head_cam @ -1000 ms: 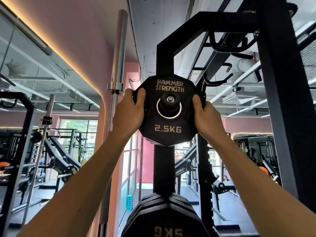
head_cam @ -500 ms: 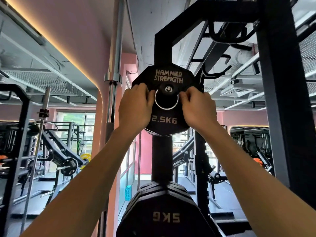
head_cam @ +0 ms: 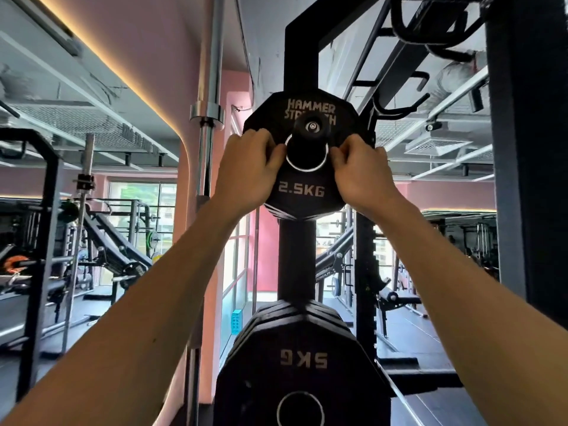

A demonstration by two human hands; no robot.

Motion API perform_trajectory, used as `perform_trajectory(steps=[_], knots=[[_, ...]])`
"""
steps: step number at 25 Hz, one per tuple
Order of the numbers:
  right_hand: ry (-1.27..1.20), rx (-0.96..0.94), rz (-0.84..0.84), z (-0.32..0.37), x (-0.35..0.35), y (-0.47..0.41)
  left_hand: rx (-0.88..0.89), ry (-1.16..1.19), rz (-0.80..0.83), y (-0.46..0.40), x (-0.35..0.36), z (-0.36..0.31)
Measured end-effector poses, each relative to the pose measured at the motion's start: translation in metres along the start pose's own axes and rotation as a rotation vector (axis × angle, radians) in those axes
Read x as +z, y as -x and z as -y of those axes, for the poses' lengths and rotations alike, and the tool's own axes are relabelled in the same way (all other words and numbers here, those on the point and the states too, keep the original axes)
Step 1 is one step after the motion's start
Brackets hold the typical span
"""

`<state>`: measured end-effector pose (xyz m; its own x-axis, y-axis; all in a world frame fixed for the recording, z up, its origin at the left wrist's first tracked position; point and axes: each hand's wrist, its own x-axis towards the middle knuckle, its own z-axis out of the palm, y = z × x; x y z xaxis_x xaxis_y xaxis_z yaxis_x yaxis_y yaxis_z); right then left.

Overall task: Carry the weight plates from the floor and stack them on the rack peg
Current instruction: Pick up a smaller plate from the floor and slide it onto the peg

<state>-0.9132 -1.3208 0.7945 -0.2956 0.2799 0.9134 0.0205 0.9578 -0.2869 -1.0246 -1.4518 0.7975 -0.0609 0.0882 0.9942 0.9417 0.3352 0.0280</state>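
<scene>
Weight plate [head_cam: 302, 186], the black 2.5KG Hammer Strength one, is sitting on the rack peg [head_cam: 311, 128] right now, with the peg's capped end poking out through the silver-ringed centre hole and covering part of the lettering. Fingers first: the left hand [head_cam: 246, 170] has its fingers [head_cam: 265, 146] curled in against the plate face just left of the peg, thumb tip right at the ring of the hole. The right hand [head_cam: 361, 176] mirrors that on the other side of the peg, fingers [head_cam: 350, 149] bunched and bent onto the plate, thumb by the ring too. So both are grasping or pressing the plate close to the hub, not out on the rim; whether any fingertips reach behind the plate I can't tell from here. Both forearms come up from the bottom corners toward the peg.

More black plate edges show just behind this one at its lower edge, on the same peg. Directly below the peg, on the same black upright post [head_cam: 296, 259], there's a stack of bigger 5KG plates [head_cam: 302, 361], label upside down, several ribbed edges fanned out behind the front one. Left of the peg a chrome barbell [head_cam: 212, 96] stands upright against the pink wall. Right of the peg is the thick black column of the rack [head_cam: 528, 179], and beyond both sides more gym machines and benches.
</scene>
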Motion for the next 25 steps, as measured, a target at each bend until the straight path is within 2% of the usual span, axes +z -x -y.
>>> perform_trajectory(steps=[5, 13, 17, 22, 25], knots=[[-0.171, 0.166, 0.188, -0.021, -0.004, 0.095, -0.27, 0.227, 0.15, 0.095, -0.026, -0.023], [-0.18, 0.44, 0.444, -0.057, 0.026, 0.28, -0.589, 0.198, 0.465, 0.285, -0.027, -0.03], [-0.203, 0.516, 0.433, -0.07, 0.05, 0.315, -0.614, 0.201, 0.532, 0.329, -0.012, -0.025], [-0.289, 0.589, 0.358, -0.082, 0.079, 0.302, -0.566, 0.136, 0.454, 0.335, 0.015, -0.015], [-0.246, 0.565, 0.355, -0.097, 0.093, 0.294, -0.56, 0.099, 0.439, 0.337, 0.029, -0.009]])
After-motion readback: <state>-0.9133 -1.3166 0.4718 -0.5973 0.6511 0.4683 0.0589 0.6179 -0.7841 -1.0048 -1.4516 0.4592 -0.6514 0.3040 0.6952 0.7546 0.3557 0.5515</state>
